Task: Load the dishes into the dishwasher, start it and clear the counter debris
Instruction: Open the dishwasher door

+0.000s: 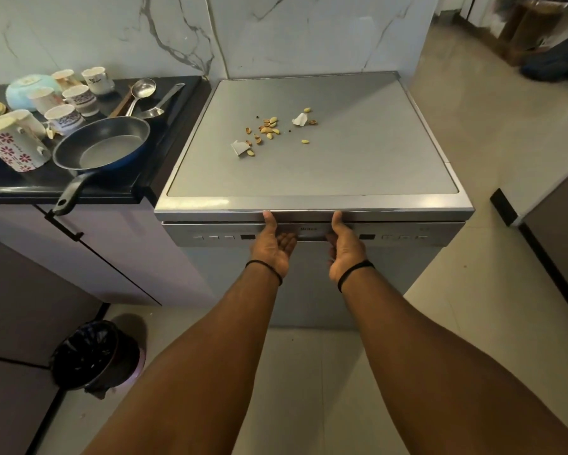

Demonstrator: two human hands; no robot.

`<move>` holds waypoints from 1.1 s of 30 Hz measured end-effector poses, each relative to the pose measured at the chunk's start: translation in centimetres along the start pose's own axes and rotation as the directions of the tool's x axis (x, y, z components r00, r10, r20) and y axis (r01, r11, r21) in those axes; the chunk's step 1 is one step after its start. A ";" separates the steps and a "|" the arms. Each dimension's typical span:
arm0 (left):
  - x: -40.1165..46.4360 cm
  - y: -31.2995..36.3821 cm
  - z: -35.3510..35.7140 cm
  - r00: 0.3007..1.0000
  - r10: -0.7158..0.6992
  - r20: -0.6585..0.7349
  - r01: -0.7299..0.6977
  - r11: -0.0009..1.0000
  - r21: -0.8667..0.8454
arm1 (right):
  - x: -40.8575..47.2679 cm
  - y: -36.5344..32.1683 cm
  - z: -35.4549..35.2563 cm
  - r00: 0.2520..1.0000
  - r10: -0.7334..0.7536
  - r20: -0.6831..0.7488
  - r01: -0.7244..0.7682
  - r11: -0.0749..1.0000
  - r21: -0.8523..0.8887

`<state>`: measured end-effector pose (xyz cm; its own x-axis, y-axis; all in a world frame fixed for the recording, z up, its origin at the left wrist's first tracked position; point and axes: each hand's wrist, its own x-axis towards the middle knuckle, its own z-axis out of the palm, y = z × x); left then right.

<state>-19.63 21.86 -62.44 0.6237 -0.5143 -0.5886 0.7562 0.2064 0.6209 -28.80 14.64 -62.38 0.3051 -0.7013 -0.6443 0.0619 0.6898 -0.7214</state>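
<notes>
Both hands at the recessed handle of the silver freestanding dishwasher (312, 231), palms up. My left hand (273, 244) has fingers curled under the handle lip, thumb up against the front edge of the top. My right hand (343, 246) mirrors it, fingers hooked into the same recess, thumb up. Door seam looks closed; nothing loaded yet.

Judgement: door is likely heavy and spring-balanced, hinged at the bottom. Pull evenly from the middle of the recess with both hands, then lower it under control.

Dishes wait on the black counter (118, 187) to my left: a blue non-stick frying pan (102, 142) with its black handle overhanging the edge, white patterned ceramic cups (79, 98), steel ladles (145, 93). Cups: fragile, take by the body. Pan: stiff, heavier, take by the handle.

Debris, pale nut shells and torn paper scraps (269, 128), lies scattered on the dishwasher's grey top. Light, easily scattered. Black-lined bin (95, 356) on the floor at left.
</notes>
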 end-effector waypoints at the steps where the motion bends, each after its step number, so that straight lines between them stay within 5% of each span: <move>1: 0.0 -0.1 0.1 1.000 0.005 -0.016 -0.005 1.000 0.005 | -0.1 0.0 0.0 0.999 -0.013 -0.037 0.013 1.000 0.013; 8: -0.2 -1.6 -1.7 0.986 -0.089 -0.144 0.099 0.993 0.059 | -1.7 3.5 -0.9 0.972 -0.003 -0.234 0.025 0.995 0.093; 12: -2.4 -0.3 -3.5 0.971 -0.075 -0.228 0.182 0.849 0.496 | -2.5 3.3 -3.0 0.988 -0.025 -0.152 0.025 1.000 -0.007; 15: -4.3 1.4 -4.5 0.968 0.016 -0.251 0.192 0.594 0.781 | -4.2 2.4 -4.3 0.987 -0.107 -0.122 0.051 0.918 -0.392; 17: -5.7 2.4 -4.1 0.980 0.096 -0.176 0.143 0.285 0.948 | -5.3 1.6 -4.8 0.975 -0.175 -0.138 0.042 0.753 -0.657; 20: -6.7 3.0 -3.2 0.917 0.397 0.030 0.078 -0.254 0.964 | -6.1 0.3 -4.6 0.908 -0.411 -0.083 0.077 0.357 -0.931; 23: -6.9 3.0 -3.0 0.774 0.533 0.341 -0.034 -0.503 0.864 | -6.4 -0.4 -4.0 0.771 -0.612 0.178 0.221 -0.005 -0.975; 26: -5.6 3.7 -3.3 0.783 0.414 0.464 -0.215 -0.520 0.827 | -5.2 -1.1 -4.2 0.677 -0.580 0.453 0.447 -0.165 -0.879; 29: -4.7 4.5 -3.3 0.891 0.208 0.403 -0.307 -0.378 0.874 | -4.5 -2.4 -4.7 0.784 -0.349 0.514 0.520 -0.085 -0.850; 33: -4.0 4.9 -4.3 0.934 0.035 0.355 -0.329 -0.298 0.896 | -3.9 -1.2 -5.2 0.791 -0.247 0.560 0.553 -0.103 -0.827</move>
<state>-17.57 28.54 -59.27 0.5390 -0.7688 -0.3440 -0.6081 -0.6378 0.4727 -34.97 15.60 -60.28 0.7580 -0.6241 -0.1894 -0.6234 -0.6079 -0.4917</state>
